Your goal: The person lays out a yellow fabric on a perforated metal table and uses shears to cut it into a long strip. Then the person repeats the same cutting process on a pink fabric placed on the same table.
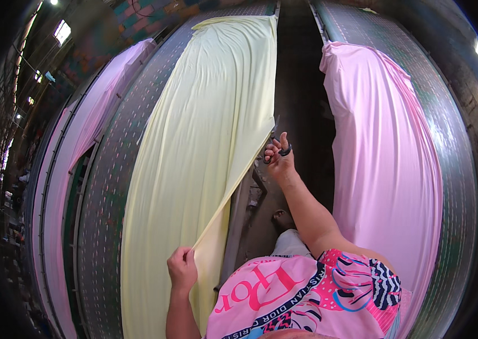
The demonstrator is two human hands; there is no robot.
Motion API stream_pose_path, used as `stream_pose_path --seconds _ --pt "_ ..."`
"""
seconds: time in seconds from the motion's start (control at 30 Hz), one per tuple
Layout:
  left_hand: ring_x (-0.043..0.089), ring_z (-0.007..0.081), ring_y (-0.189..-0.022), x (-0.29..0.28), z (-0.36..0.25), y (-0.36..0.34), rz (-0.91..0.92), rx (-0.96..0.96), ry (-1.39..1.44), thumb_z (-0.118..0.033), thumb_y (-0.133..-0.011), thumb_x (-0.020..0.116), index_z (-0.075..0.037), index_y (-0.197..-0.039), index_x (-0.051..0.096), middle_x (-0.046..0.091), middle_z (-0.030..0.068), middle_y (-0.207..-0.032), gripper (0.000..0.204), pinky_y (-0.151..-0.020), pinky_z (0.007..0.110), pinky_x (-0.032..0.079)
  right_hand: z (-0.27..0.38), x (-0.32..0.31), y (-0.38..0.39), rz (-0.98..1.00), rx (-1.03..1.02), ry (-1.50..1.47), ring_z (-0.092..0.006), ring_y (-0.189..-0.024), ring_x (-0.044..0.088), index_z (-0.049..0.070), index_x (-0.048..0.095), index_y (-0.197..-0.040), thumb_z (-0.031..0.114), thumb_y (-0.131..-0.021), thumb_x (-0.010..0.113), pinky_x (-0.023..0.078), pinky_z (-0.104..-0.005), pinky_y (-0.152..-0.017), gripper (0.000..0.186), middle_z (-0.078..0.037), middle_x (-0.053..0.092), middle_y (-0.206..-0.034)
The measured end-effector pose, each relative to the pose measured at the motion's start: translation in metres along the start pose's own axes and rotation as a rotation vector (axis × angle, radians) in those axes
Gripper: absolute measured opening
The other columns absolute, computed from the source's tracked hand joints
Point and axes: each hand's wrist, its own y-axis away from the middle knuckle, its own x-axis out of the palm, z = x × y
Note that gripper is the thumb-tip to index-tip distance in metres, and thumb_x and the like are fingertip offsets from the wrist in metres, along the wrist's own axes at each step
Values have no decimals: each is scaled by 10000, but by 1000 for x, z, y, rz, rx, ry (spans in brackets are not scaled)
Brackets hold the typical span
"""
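A long pale yellow cloth [205,124] lies in loose folds along the dark table on my left. My left hand [183,268] pinches the cloth's near right edge and holds it taut, so the edge runs in a straight line up toward my other hand. Black-handled scissors [276,129] are in my right hand [279,158], with the fingers in the loops and the thumb raised. The blades point away from me and meet the cloth's edge; whether they are open is too small to tell.
Pink cloth [380,141] covers the table [453,147] on my right. Another pink cloth [95,124] lies on a table at the far left. Between the two nearest tables runs a dark aisle [301,85], with my foot in it. A metal rail [238,220] edges the left table.
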Motion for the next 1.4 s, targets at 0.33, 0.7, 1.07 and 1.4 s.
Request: stream_pose_path --seconds 0.33,0.7,1.07,1.4 --pt "671 359 -729 -3 8 8 -149 -323 -137 -35 -964 659 28 -926 674 689 183 -823 75 -676 456 521 13 22 -78 67 165 39 -143 -633 587 54 469 -1326 689 -855 806 476 -303 -558 860 -8 594 -786" --pt "662 388 -804 16 14 45 -141 -236 -204 -29 -966 651 1 -935 676 680 172 -883 50 -716 467 522 31 -5 21 158 139 141 -150 -670 592 180 513 -1132 621 -976 710 498 -320 -589 508 -17 595 -831" --pt "642 373 -782 18 11 30 -42 -55 -107 4 -933 681 -10 -926 666 650 157 -851 22 -690 476 500 54 -26 45 4 163 168 -134 -695 570 165 569 -1168 707 -931 702 470 -298 -627 607 14 569 -836" --pt "638 395 -784 11 1 36 -50 -12 -135 -26 -954 664 -14 -939 664 639 167 -845 20 -680 493 492 54 -10 33 24 132 161 -137 -685 575 158 548 -1182 700 -910 736 471 -300 -623 635 8 577 -831"
